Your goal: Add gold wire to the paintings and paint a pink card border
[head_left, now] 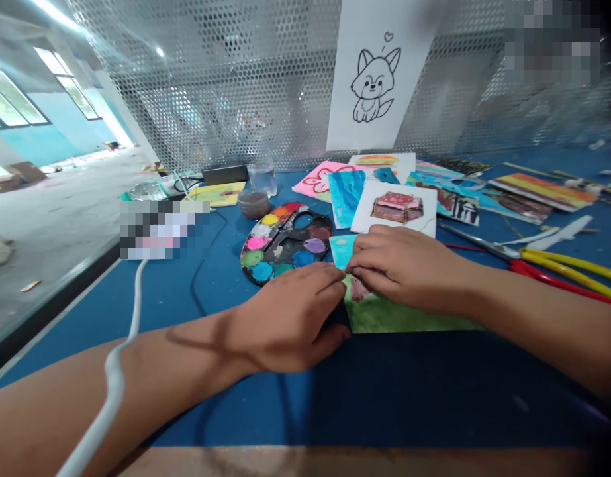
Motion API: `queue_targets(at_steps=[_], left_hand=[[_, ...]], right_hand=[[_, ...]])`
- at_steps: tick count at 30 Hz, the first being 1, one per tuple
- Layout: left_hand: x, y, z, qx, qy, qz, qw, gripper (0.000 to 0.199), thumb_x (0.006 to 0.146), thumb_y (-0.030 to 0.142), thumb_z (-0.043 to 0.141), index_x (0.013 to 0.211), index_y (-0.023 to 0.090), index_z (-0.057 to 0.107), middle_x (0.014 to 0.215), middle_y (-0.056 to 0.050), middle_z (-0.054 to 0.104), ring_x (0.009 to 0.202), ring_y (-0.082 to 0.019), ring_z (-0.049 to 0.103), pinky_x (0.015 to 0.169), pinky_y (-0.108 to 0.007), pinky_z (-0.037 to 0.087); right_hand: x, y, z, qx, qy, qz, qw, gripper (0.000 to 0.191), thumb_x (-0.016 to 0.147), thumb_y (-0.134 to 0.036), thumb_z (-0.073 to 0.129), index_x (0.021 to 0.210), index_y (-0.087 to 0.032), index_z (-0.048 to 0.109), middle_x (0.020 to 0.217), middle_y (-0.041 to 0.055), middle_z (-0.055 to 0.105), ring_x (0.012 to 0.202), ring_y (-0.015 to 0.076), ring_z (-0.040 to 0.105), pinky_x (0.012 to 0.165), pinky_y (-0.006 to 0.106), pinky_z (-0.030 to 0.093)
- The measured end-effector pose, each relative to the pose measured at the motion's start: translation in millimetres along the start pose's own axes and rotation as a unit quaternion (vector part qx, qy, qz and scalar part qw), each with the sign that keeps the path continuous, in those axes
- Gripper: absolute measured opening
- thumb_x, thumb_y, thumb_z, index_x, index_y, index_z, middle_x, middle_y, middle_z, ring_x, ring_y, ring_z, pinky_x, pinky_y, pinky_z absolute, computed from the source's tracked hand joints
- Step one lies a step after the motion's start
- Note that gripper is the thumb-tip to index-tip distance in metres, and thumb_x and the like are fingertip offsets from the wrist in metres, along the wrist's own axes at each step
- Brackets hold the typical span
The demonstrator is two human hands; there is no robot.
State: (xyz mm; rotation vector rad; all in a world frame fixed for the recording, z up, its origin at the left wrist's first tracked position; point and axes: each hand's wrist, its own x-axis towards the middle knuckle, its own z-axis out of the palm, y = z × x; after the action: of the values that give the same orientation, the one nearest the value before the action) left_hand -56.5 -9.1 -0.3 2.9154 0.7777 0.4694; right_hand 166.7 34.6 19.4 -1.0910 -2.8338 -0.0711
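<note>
A painted card (409, 319), green below and light blue above, lies on the blue table (245, 414). At its left edge is my left hand (295, 318), fingers bent and pressed together near the edge. My right hand (399, 268) rests over the card with curled fingers, its fingertips meeting those of my left hand. Whatever sits between the fingertips is too small to make out. A pinkish-brown painted patch shows just under my right fingers. Behind my left hand lies a paint palette (285, 248) with many colours.
Behind the hands are a cake painting (397, 207), a jar of murky water (254, 205) and several other painted cards. Scissors (558, 265) lie at the right. A fox drawing (375, 86) hangs on the perforated metal panel (235, 86). A white cable (115, 371) crosses my left forearm.
</note>
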Motion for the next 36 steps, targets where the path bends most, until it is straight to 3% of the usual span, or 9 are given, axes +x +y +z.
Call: queue_targets(at_steps=[8,16,23,31,36], left_hand=[[2,-2,-3.6,0.026,-0.034,0.01,0.999,0.042,0.095,0.031,0.05,0.124,0.002,0.063,0.135,-0.022,0.06,0.13,-0.035,0.054,0.112,-0.048,0.045],[7,0,-6.0,0.036,-0.055,0.021,0.998,0.028,0.094,0.027,0.051,0.11,0.008,0.063,0.129,-0.021,0.061,0.126,-0.034,0.053,0.111,-0.049,0.045],[11,-3,-9.5,0.049,-0.071,0.033,0.996,0.02,0.092,0.026,0.051,0.103,0.012,0.062,0.116,-0.016,0.063,0.11,-0.031,0.058,0.099,-0.046,0.049],[8,-2,-8.7,0.058,-0.048,0.035,0.997,0.025,0.092,0.029,0.051,0.103,0.011,0.064,0.117,-0.018,0.063,0.111,-0.033,0.057,0.095,-0.047,0.05],[8,-3,-10.8,0.043,-0.047,0.044,0.997,0.038,0.091,0.028,0.052,0.121,0.007,0.064,0.128,-0.018,0.063,0.116,-0.033,0.055,0.099,-0.048,0.048]], right_hand=[[3,12,-2,0.115,0.045,-0.024,0.992,0.022,0.088,-0.025,0.051,0.095,-0.017,0.07,0.094,0.0097,0.068,0.091,0.0233,0.059,0.081,0.036,0.04],[9,20,1,0.18,0.044,-0.014,0.983,0.015,0.086,-0.024,0.054,0.093,-0.018,0.065,0.097,0.0082,0.067,0.092,0.0215,0.06,0.08,0.033,0.041],[12,15,-3,0.086,0.028,-0.039,0.995,0.017,0.081,-0.01,0.054,0.085,-0.019,0.068,0.087,0.0059,0.064,0.083,0.0194,0.054,0.075,0.031,0.03],[9,5,-10,-0.024,0.045,-0.148,0.988,0.025,0.089,-0.004,0.048,0.076,-0.018,0.063,0.075,0.004,0.059,0.078,0.0185,0.047,0.076,0.035,0.026],[18,8,-17,-0.025,0.008,-0.212,0.977,0.022,0.091,-0.014,0.056,0.07,-0.02,0.061,0.071,0.001,0.056,0.067,0.0152,0.042,0.075,0.035,0.026]])
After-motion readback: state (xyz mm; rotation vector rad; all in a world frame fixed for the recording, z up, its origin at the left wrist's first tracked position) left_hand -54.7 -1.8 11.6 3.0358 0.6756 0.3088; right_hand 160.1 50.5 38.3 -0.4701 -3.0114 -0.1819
